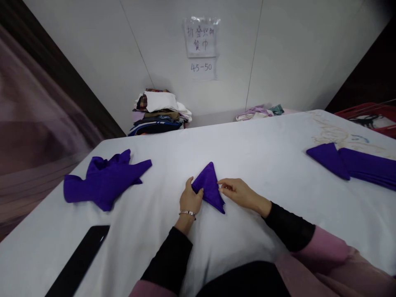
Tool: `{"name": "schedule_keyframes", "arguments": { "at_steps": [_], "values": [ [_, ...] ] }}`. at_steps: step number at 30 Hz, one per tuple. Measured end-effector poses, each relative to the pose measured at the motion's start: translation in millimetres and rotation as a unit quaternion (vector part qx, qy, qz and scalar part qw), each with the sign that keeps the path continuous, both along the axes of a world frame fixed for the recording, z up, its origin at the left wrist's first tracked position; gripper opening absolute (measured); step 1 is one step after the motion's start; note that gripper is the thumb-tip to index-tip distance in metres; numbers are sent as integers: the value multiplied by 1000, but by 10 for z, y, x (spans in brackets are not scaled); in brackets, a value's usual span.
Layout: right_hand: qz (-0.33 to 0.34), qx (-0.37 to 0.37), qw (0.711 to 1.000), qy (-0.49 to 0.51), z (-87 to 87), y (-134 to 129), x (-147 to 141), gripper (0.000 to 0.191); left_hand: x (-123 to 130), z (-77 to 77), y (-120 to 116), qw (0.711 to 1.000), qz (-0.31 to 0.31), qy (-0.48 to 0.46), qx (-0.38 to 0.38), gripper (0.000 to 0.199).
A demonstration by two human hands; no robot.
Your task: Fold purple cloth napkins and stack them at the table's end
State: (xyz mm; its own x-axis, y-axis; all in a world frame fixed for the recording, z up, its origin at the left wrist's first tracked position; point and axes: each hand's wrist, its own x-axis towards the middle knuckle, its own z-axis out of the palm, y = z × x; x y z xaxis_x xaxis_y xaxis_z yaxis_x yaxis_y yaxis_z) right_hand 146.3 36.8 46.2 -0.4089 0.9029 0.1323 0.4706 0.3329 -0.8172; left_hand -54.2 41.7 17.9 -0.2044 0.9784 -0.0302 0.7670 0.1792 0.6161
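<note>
Purple Triangle Between the Fingers

The left fingers (188,184) spread at the left corner of the purple cloth (208,184), thumb resting on it; the right fingers (228,182) bend at its right edge. Whether either set grips, one cannot tell. Between them the folding looks well along: a compact, slightly sheeny triangle, uneven at its near tip. Beyond the right fingers lie a folded triangular piece (328,160) and layered cloth (369,166); beyond the left, a crumpled heap (108,179) appears unfolded.

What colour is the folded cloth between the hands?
Plain purple; the folded cloth shows best in the head view.
</note>
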Motion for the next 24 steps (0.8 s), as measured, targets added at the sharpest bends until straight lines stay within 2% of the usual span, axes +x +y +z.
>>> {"name": "schedule_keyframes", "arguments": {
  "at_steps": [4, 9, 13, 16, 18, 21, 24],
  "values": [
    [50, 16, 996, -71, 56, -303, 44, 26, -5, -56, 7, 999, -16, 6, 47, 54],
    [78, 86, 981, -155, -86, -559, 20, 45, 0, -99, 7, 997, -25, -2, 72, 53],
    [74, 122, 975, -171, -176, -557, 19, 32, -8, -118, 5, 995, -29, 0, 93, 51],
    [36, 82, 988, -125, -169, -537, 31, 29, -16, -129, -1, 991, -39, 14, 127, 48],
    [9, 30, 994, -107, -161, -541, 24, 36, -14, -129, -7, 989, -46, 20, 142, 46],
    [-11, -18, 994, -105, -185, -552, -18, 46, -4, -115, -14, 989, -56, 25, 138, 44],
    [-16, -29, 995, -92, -243, -541, -72, 41, 4, -99, -18, 991, -57, 27, 121, 42]
  ]
}}
